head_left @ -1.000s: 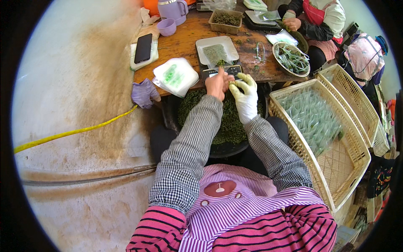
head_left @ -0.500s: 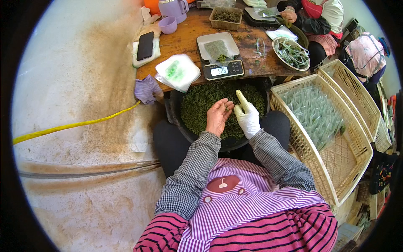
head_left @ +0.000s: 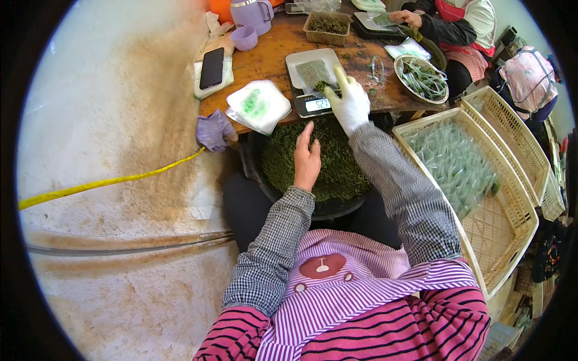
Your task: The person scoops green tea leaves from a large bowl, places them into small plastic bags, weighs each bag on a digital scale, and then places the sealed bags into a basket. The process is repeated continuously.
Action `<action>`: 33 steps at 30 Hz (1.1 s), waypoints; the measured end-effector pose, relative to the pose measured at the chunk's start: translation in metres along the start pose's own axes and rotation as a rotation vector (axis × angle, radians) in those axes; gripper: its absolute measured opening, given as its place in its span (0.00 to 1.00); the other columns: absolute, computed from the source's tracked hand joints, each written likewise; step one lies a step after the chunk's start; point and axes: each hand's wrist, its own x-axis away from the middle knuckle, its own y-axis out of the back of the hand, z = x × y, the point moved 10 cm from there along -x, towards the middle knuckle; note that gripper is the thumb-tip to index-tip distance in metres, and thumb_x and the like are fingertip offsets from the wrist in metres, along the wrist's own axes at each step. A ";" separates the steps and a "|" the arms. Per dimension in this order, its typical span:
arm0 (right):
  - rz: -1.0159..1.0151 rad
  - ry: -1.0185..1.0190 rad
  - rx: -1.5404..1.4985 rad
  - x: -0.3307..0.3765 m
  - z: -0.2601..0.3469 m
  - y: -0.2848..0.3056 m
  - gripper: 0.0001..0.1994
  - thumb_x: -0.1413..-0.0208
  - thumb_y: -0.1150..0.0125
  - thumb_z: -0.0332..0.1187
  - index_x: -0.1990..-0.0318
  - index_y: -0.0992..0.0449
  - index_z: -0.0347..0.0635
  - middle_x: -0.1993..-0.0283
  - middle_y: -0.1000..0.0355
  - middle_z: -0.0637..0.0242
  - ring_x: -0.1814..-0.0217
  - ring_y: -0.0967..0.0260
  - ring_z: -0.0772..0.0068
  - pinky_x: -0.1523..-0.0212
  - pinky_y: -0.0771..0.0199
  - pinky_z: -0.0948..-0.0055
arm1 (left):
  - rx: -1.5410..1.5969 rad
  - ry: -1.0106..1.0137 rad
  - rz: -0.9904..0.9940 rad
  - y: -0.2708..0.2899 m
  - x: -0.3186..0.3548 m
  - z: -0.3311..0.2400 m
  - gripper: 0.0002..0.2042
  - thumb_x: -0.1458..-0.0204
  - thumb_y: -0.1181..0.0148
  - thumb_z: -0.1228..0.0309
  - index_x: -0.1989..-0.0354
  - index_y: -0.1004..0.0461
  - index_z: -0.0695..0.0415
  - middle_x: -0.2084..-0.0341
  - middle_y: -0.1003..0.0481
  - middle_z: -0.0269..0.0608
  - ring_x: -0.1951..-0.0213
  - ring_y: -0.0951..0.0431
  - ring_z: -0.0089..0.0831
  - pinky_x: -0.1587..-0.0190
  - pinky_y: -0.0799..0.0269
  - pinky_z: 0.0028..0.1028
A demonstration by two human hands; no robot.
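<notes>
Hands work apart at frame centre. Left hand (head_left: 307, 161), bare, hovers open with fingers spread over the dark basin of loose green tea leaves (head_left: 328, 165), holding nothing visible. Right hand (head_left: 347, 103), in a white glove, reaches up to the digital scale (head_left: 314, 81) at the tabletop (head_left: 274, 51) edge; its fingertips are pinched at the scale tray, apparently on a small clump of leaves, though the exact grip cannot be confirmed.

Status, largest item first:

1. Large woven basket (head_left: 512, 198), right of frame: partly filled with clear, leaf-filled packets (head_left: 454, 162). Bare wicker shows at its lower end, so capacity remains. A second basket (head_left: 530, 150) stands behind it.
2. Basin, centre: well stocked with leaves. Judged from this, much product remains to be portioned.
3. Stack of empty white pouches (head_left: 259, 105), left of the scale: several unused.
4. Scale tray: holds one small portion; display lit. Weighing of this portion appears in progress and is not yet bagged.

Other items: a dark phone (head_left: 212, 67) in the upper left of the tabletop, a purple glove (head_left: 214, 129) at its edge, and another person (head_left: 457, 24) at the top right.
</notes>
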 end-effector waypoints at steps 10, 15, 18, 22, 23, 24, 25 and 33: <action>0.404 -0.115 -0.193 0.038 0.021 0.031 0.11 0.51 0.46 0.38 0.65 0.20 0.45 0.71 0.24 0.56 0.66 0.25 0.56 0.61 0.27 0.65 | -0.090 -0.673 -0.044 0.020 0.001 -0.105 0.08 0.47 0.41 0.72 0.58 0.24 0.55 0.54 0.25 0.39 0.44 0.32 0.37 0.42 0.36 0.34; 0.229 0.122 -0.071 0.084 0.003 0.068 0.16 0.56 0.44 0.29 0.57 0.22 0.47 0.57 0.27 0.61 0.51 0.32 0.54 0.49 0.34 0.60 | 0.193 -0.202 -0.094 -0.001 0.029 -0.028 0.08 0.42 0.47 0.70 0.60 0.23 0.57 0.61 0.24 0.38 0.55 0.25 0.30 0.51 0.31 0.28; 0.282 0.396 0.020 0.106 0.025 0.082 0.17 0.62 0.43 0.24 0.60 0.22 0.48 0.54 0.28 0.67 0.44 0.37 0.58 0.42 0.43 0.49 | 0.218 -0.223 -0.088 -0.016 0.039 -0.021 0.07 0.42 0.47 0.71 0.62 0.23 0.57 0.63 0.24 0.37 0.57 0.26 0.29 0.52 0.31 0.27; 0.623 0.276 0.235 0.150 -0.010 0.040 0.18 0.59 0.42 0.29 0.55 0.23 0.52 0.52 0.27 0.67 0.36 0.44 0.49 0.40 0.59 0.29 | 0.031 -0.414 -0.029 -0.048 0.050 -0.045 0.05 0.43 0.46 0.72 0.66 0.24 0.59 0.66 0.24 0.36 0.59 0.25 0.31 0.53 0.31 0.29; 0.592 0.186 0.133 0.141 -0.012 0.046 0.18 0.56 0.43 0.32 0.54 0.24 0.53 0.51 0.27 0.68 0.37 0.43 0.50 0.41 0.58 0.28 | 0.102 -0.289 -0.044 -0.043 0.048 -0.035 0.06 0.43 0.46 0.73 0.66 0.24 0.59 0.66 0.24 0.36 0.61 0.26 0.29 0.54 0.31 0.27; 0.512 0.177 0.056 0.138 -0.015 0.052 0.17 0.58 0.42 0.32 0.57 0.23 0.53 0.53 0.26 0.68 0.41 0.38 0.51 0.46 0.48 0.34 | 0.184 -0.157 -0.040 -0.046 0.046 -0.025 0.06 0.42 0.47 0.73 0.66 0.25 0.60 0.67 0.24 0.35 0.62 0.26 0.27 0.56 0.31 0.26; 0.529 0.212 0.039 0.142 -0.008 0.054 0.14 0.58 0.42 0.33 0.60 0.22 0.49 0.55 0.27 0.64 0.45 0.35 0.51 0.48 0.45 0.39 | 0.271 -0.100 -0.019 -0.053 0.047 -0.024 0.06 0.42 0.48 0.73 0.67 0.25 0.60 0.67 0.25 0.35 0.64 0.27 0.25 0.57 0.31 0.25; 0.545 0.077 0.048 0.165 -0.054 0.092 0.16 0.56 0.40 0.34 0.58 0.27 0.40 0.61 0.28 0.57 0.49 0.33 0.54 0.35 0.68 0.32 | 0.375 -0.073 0.252 -0.135 0.064 -0.068 0.07 0.41 0.49 0.73 0.68 0.29 0.63 0.71 0.28 0.33 0.66 0.29 0.22 0.60 0.33 0.22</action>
